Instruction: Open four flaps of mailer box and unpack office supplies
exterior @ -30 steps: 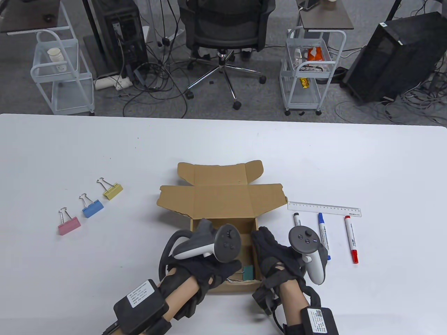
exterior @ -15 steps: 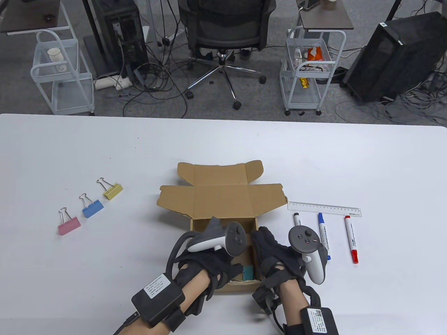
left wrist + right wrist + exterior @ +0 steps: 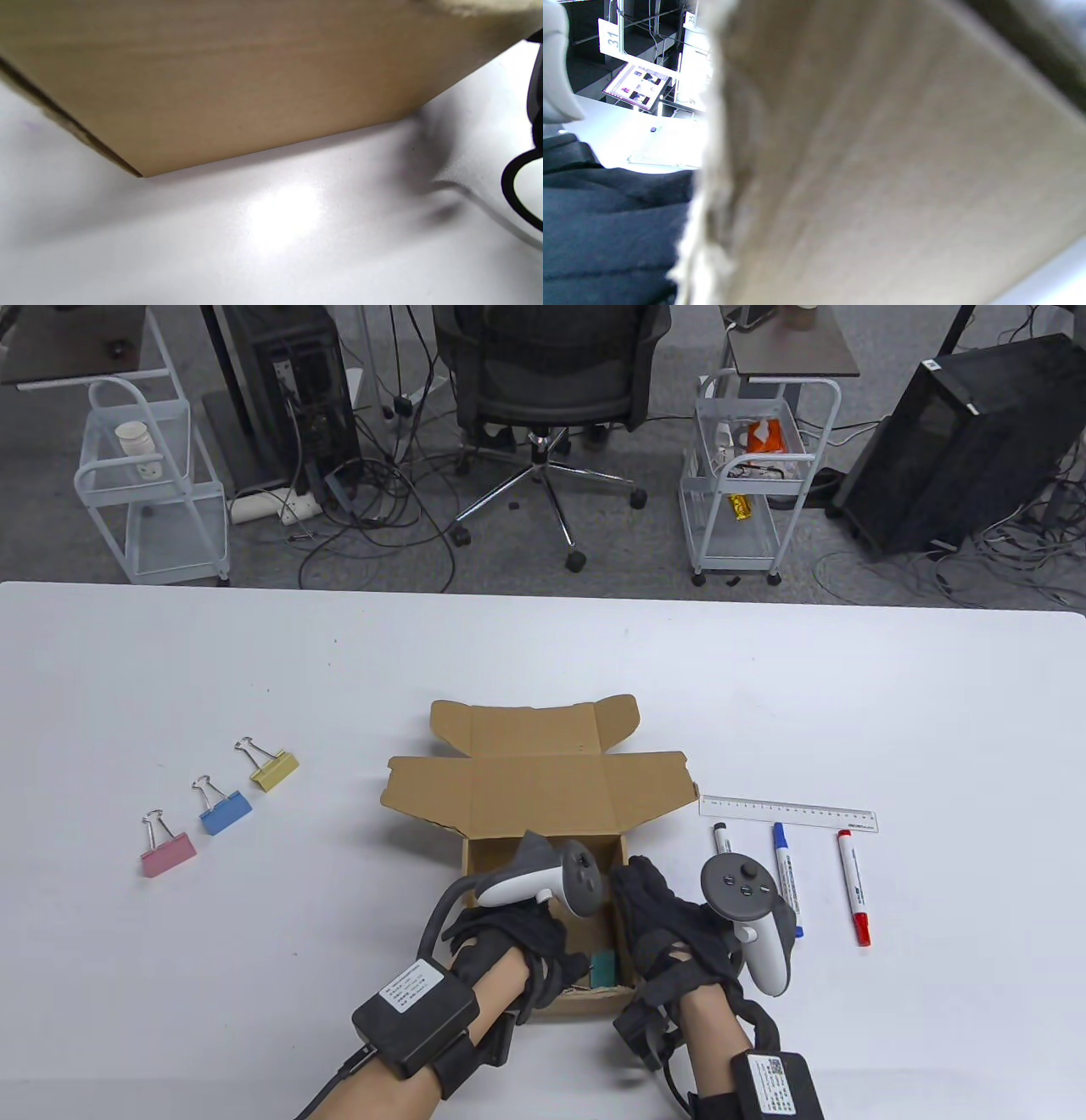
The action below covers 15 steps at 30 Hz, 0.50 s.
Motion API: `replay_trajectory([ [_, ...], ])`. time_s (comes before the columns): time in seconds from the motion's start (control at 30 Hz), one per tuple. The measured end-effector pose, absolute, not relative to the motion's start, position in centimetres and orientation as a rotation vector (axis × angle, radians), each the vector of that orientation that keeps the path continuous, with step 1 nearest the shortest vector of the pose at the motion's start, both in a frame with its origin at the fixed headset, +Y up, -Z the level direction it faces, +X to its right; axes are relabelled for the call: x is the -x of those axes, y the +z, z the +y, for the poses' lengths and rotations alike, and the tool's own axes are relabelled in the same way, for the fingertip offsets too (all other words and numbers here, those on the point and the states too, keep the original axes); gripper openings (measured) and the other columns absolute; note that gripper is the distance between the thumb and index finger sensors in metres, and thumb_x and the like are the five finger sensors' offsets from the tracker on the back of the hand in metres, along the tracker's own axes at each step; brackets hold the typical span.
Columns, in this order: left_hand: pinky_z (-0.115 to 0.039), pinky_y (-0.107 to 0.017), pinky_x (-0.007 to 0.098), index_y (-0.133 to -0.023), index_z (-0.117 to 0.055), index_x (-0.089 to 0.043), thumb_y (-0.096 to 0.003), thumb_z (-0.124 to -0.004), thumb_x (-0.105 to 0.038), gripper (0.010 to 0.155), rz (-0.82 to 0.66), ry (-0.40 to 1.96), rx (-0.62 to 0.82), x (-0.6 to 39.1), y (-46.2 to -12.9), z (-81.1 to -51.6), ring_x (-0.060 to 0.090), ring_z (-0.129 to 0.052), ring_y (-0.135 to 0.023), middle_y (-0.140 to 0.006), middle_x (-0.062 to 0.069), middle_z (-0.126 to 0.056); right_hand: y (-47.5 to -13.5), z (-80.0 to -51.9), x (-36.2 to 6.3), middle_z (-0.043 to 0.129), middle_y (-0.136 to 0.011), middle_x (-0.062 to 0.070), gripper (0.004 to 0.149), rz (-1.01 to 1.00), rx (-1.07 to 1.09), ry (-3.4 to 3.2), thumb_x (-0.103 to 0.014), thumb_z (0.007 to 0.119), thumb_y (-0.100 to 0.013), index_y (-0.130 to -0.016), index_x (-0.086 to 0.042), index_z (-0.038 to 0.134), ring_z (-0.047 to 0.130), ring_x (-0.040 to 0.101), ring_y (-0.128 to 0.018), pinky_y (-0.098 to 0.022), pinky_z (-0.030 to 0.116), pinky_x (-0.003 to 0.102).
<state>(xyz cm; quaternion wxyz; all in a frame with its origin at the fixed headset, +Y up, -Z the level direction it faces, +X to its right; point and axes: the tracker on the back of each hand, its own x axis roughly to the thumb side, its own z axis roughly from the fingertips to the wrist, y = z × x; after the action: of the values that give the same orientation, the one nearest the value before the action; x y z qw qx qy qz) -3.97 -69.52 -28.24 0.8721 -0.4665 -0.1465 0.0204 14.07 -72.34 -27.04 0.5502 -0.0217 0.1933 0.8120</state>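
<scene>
The brown mailer box stands open at the table's near middle, its flaps folded back away from me. A teal binder clip lies inside at the near right corner. My left hand reaches into the box over its near wall, its fingers right beside the teal clip and partly hidden by the tracker. My right hand grips the box's right wall. The left wrist view shows the box's outer wall close up. The right wrist view is filled with blurred cardboard.
Pink, blue and yellow binder clips lie in a row at the left. A clear ruler and black, blue and red markers lie right of the box.
My left hand and forearm have swung to the right and turned, going deeper into the box toward the teal clip. My right hand and the box have not moved.
</scene>
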Motion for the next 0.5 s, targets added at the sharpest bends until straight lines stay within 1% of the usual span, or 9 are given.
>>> replay_trajectory([
  [0.1, -0.072, -0.067, 0.058, -0.113, -0.056, -0.007, -0.0564, -0.061, -0.051, 0.072, -0.313, 0.044, 0.99, 3.93, -28.26, -69.66, 0.06, -0.073, -0.099, -0.115, 0.031, -0.06, -27.04, -72.34, -14.06, 0.04, -0.119, 0.04, 0.076, 0.457, 0.051, 1.922, -0.047, 0.045, -0.065, -0.113, 0.009, 0.029, 0.049, 0.065, -0.102, -0.071, 0.049, 0.072],
  [0.17, -0.073, -0.067, 0.058, -0.111, -0.061, -0.007, -0.0564, -0.061, -0.05, 0.07, -0.316, 0.047, 0.998, 3.93, -28.26, -69.72, 0.06, -0.076, -0.096, -0.114, 0.031, -0.06, -27.05, -72.34, -14.07, 0.04, -0.119, 0.04, 0.075, 0.456, 0.051, 1.922, -0.047, 0.045, -0.065, -0.113, 0.009, 0.029, 0.049, 0.065, -0.102, -0.071, 0.049, 0.072],
  [0.27, -0.073, -0.066, 0.058, -0.109, -0.064, -0.006, -0.0564, -0.063, -0.05, 0.069, -0.316, 0.056, 1.005, 3.97, -28.32, -69.71, 0.059, -0.078, -0.094, -0.114, 0.03, -0.061, -27.05, -72.35, -14.06, 0.04, -0.119, 0.04, 0.075, 0.456, 0.052, 1.922, -0.047, 0.045, -0.065, -0.113, 0.009, 0.029, 0.049, 0.065, -0.102, -0.071, 0.049, 0.072],
  [0.33, -0.073, -0.066, 0.059, -0.108, -0.066, -0.006, -0.0565, -0.064, -0.049, 0.067, -0.316, 0.062, 1.011, 3.98, -28.41, -69.72, 0.059, -0.078, -0.094, -0.113, 0.03, -0.061, -27.05, -72.35, -14.06, 0.04, -0.119, 0.04, 0.075, 0.456, 0.052, 1.922, -0.047, 0.045, -0.065, -0.113, 0.009, 0.029, 0.049, 0.065, -0.102, -0.071, 0.049, 0.072],
  [0.5, -0.069, -0.069, 0.061, -0.105, -0.068, -0.006, -0.0568, -0.068, -0.047, 0.064, -0.329, 0.134, 1.031, 4.27, -28.76, -70.06, 0.059, -0.071, -0.098, -0.11, 0.027, -0.058, -27.05, -72.35, -14.06, 0.04, -0.119, 0.04, 0.075, 0.456, 0.052, 1.922, -0.047, 0.045, -0.065, -0.113, 0.009, 0.029, 0.049, 0.065, -0.102, -0.071, 0.049, 0.072],
])
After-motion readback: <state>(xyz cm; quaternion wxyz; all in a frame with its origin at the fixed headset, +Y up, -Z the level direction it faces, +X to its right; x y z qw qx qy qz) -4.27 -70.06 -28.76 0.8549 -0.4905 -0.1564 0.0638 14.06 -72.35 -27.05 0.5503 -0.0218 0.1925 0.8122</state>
